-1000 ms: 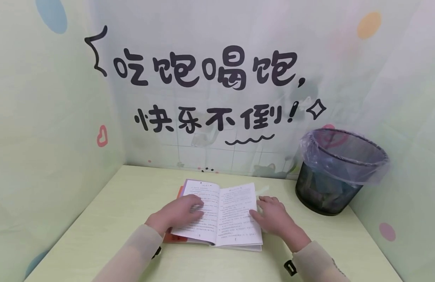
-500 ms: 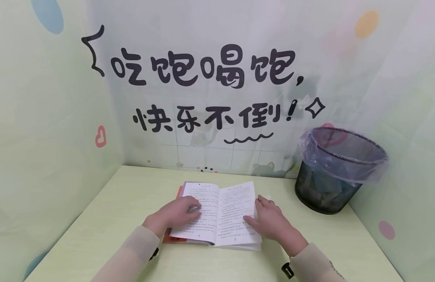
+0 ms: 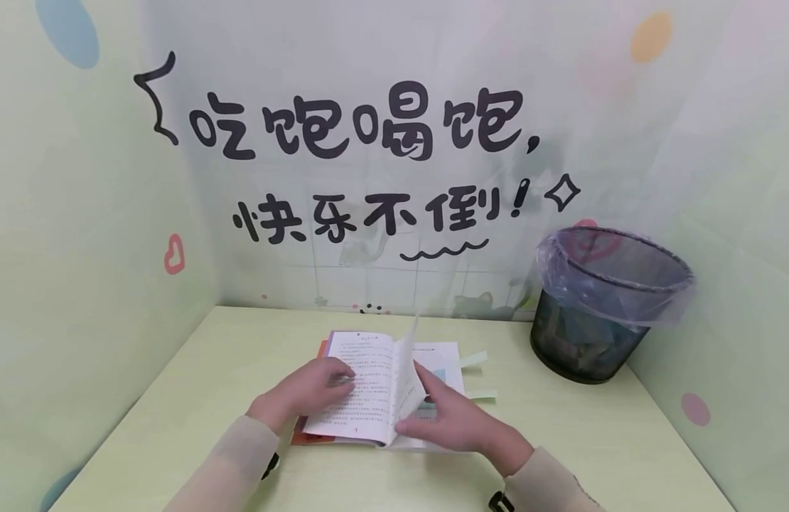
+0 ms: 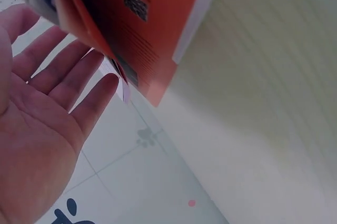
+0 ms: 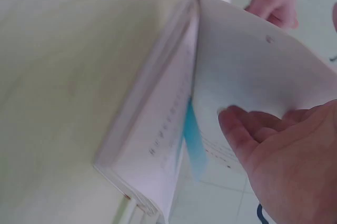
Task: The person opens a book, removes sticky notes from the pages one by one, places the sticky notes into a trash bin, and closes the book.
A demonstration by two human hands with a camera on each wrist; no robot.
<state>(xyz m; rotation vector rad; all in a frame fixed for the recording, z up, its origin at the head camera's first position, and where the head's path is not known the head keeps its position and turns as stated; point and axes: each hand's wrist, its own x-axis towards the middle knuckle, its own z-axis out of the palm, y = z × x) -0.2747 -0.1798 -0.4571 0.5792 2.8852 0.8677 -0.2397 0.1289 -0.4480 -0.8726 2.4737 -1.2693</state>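
An open book (image 3: 350, 409) lies on the table, its orange back cover (image 4: 152, 34) showing in the left wrist view. My left hand (image 3: 308, 390) rests on the left-hand page with fingers fairly straight. A turned-up page (image 3: 407, 380) stands nearly upright from the spine. Against its right side lie the extended fingers of my right hand (image 3: 458, 416), seen closer in the right wrist view, where the raised page (image 5: 253, 56) slants away from the others. Beneath it a right-hand page (image 3: 442, 352) with a bluish patch is uncovered. A blue tab (image 5: 194, 142) sticks out between pages.
Two pale green tabs (image 3: 476, 360) jut past the book's right edge. A black mesh bin (image 3: 583, 348) with a clear purplish liner stands at the back right, papers inside. Printed curtain walls (image 3: 369, 284) close in the pale wooden table (image 3: 241, 355) at back and sides.
My right hand has moved left from the book's right edge, swinging the right-hand page up toward the spine and uncovering the page and tabs beneath. The left hand stays on its page.
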